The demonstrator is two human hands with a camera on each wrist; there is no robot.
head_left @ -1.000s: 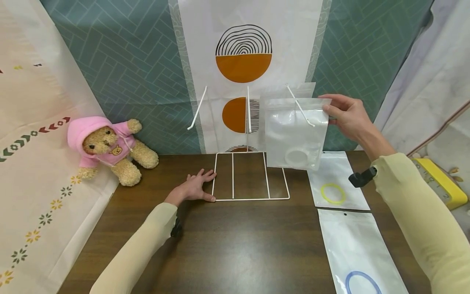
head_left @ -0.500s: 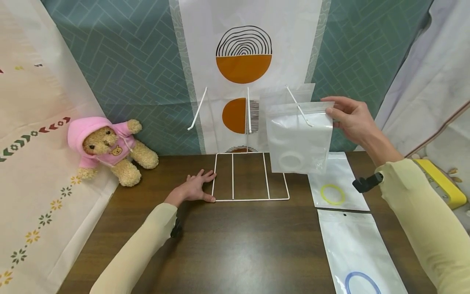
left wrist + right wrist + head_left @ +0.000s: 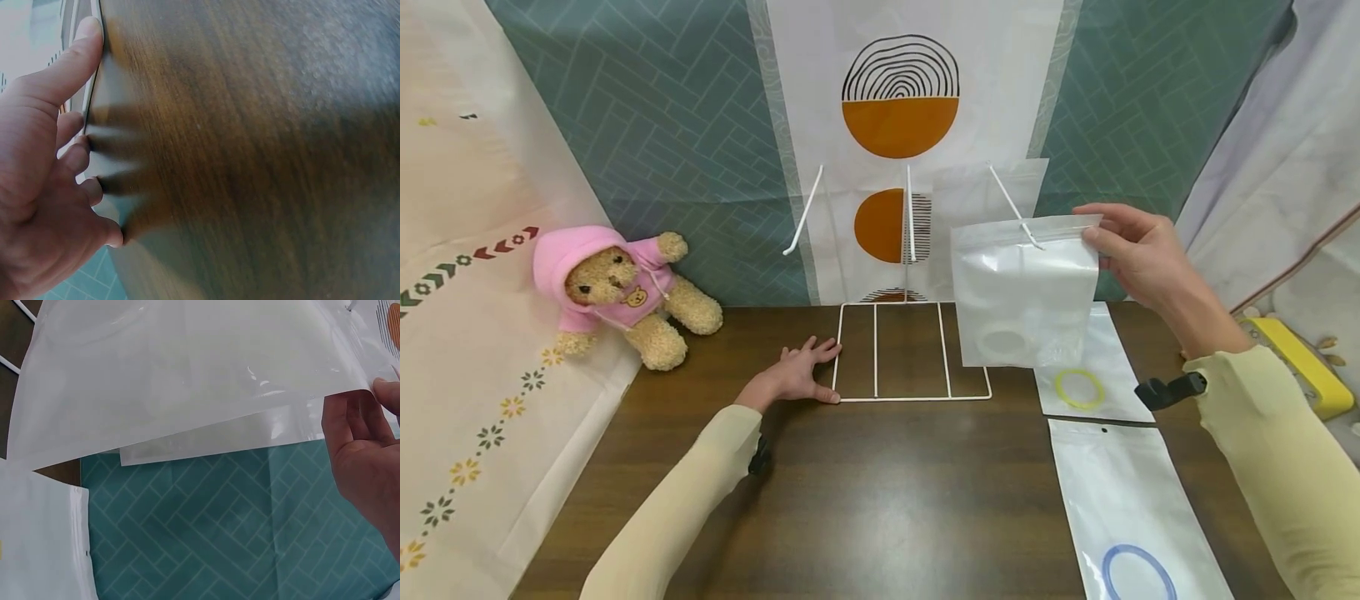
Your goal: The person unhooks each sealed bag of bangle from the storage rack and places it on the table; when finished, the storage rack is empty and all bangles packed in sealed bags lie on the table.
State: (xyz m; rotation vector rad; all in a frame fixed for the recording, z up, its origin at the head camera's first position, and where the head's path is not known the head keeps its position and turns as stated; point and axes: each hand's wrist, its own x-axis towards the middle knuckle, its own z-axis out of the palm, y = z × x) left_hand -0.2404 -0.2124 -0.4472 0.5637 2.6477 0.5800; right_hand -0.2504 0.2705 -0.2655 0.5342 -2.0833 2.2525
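The right grip [image 3: 1142,254] pinches a clear bag [image 3: 1026,292] by one upper corner, at the outer end of the right prong [image 3: 1009,193]. One-sided pulling may snag or tear it; a hard tug may tip the wire rack [image 3: 917,399], which the spread left grip [image 3: 793,377] touches.

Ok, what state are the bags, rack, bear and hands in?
Front bag, upright, raised off the table.
Right hand, pinching that bag's upper corner.
Rear bag, upright, partly hidden.
White rack, standing.
Left hand, fingers spread, touching the rack.
Yellow-ring bag, lying flat.
Blue-ring bag, lying flat, partly out of frame.
Bear, leaning back, hood up.
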